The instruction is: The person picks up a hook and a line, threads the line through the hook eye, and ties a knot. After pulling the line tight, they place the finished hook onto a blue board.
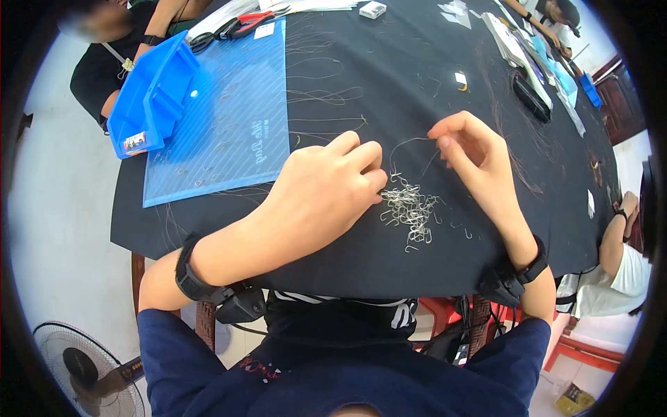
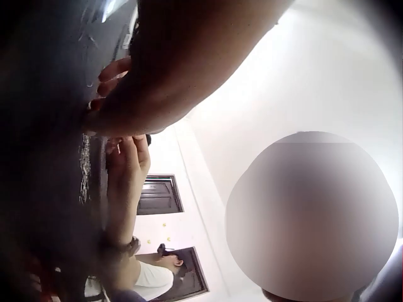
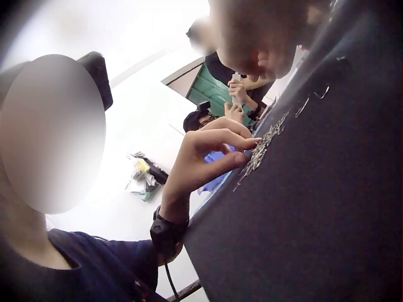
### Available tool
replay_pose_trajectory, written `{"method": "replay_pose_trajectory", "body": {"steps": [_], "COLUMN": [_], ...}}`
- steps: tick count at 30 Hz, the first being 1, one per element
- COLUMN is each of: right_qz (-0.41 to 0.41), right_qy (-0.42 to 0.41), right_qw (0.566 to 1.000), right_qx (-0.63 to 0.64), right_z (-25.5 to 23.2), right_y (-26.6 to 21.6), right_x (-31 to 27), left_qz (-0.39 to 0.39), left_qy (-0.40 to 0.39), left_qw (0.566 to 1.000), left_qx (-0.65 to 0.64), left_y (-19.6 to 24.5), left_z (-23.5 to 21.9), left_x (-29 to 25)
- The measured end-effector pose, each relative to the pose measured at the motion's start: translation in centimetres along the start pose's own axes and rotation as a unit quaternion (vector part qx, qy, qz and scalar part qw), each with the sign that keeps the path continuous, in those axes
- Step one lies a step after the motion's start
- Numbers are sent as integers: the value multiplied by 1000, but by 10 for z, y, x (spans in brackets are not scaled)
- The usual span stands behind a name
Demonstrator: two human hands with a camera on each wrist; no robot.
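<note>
pinches a thin, greyish, wiry line (image 1: pixel 410 140) between thumb and index fingertip of the right hand (image 1: pixel 479 149), grip closed down to the tips, beyond and to the right of a loose heap of small silvery metal hooks (image 1: pixel 411 208). has that line curving from the fingertips towards the heap's far edge. bends the left hand (image 1: pixel 333 174) over the near left side of the heap, back of the hand upward, fingers curled in, thumb and index tips close together at the hooks in the right wrist view; cannot tell, with the tips so small there, whether gripping a hook. has the heap lying on a black cloth-covered table (image 1: pixel 445 267), with a few stray silvery hooks (image 1: pixel 467 235) near its right side. has, left of the heap, a translucent blue ribbed plastic folder (image 1: pixel 243 104) with long thin brownish strands (image 1: pixel 326 119) by its right edge, and, farther left of the heap, a bright blue plastic tray (image 1: pixel 149 83). shows, well beyond the heap, a red-and-black-handled tool (image 1: pixel 249 23) to the left and an elongated black case (image 1: pixel 531 99) to the right.
</note>
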State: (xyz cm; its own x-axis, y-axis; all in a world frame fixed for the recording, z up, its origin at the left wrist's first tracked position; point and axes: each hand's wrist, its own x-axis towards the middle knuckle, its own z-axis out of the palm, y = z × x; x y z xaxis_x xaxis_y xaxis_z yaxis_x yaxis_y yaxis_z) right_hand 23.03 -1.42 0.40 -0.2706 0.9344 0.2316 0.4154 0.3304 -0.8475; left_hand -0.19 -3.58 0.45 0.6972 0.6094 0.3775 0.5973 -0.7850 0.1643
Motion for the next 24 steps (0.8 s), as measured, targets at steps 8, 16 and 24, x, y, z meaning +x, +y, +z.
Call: {"method": "replay_pose_trajectory", "body": {"steps": [8, 16, 24], "right_qz": [33, 17, 14], "right_qy": [-6, 10, 6], "right_qw": [999, 1000, 1000], "right_qx": [25, 4, -2], "right_z": [0, -1, 1], "right_y": [4, 6, 5], "right_x": [-1, 0, 0], "left_qz": [-15, -74, -54], "left_qy": [36, 7, -19], "left_qw": [999, 997, 998], "left_qx": [-32, -16, -22], "left_y": [-8, 8, 5], "left_z": [-2, -7, -2], "left_x": [1, -3, -3]}}
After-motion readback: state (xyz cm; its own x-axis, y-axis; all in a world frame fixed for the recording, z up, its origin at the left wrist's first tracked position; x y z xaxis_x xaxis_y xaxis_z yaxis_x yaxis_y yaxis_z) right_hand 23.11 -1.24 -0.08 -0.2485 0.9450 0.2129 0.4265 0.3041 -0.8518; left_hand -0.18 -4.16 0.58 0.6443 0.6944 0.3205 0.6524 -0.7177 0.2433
